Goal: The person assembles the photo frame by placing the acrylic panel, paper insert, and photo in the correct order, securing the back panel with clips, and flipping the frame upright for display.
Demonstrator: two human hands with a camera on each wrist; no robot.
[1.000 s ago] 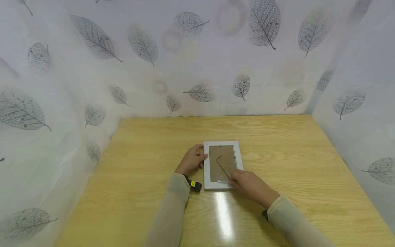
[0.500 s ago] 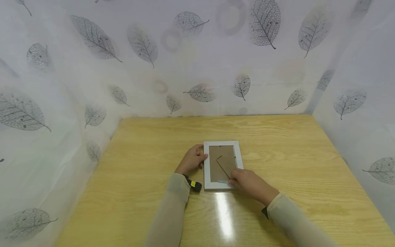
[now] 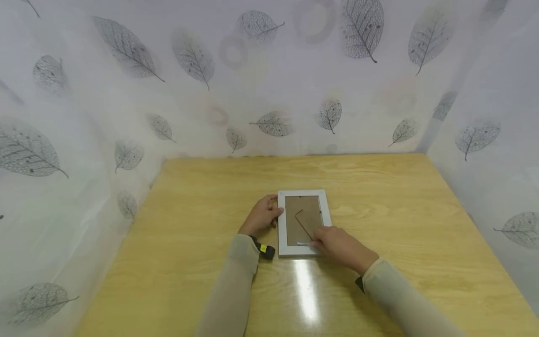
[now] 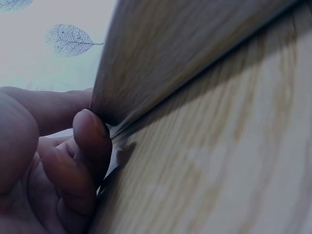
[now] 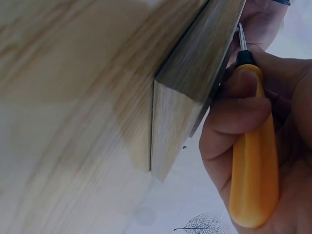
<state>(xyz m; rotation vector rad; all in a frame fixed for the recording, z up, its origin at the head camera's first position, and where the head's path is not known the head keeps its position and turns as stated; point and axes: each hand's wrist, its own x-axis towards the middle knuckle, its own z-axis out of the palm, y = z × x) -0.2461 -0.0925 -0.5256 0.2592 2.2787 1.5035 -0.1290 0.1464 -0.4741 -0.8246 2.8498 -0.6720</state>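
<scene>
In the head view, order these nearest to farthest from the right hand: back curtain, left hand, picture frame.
1. Picture frame: lower right corner hidden by the right hand.
2. Left hand: at the frame's left edge.
3. Back curtain: beyond the table's far edge.

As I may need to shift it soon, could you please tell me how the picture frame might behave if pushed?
The picture frame is probably stiff, given its straight edges and square corners. Lying flat, it seems unlikely to roll or tip. The table looks glossy, so it may slide fairly easily.
</scene>
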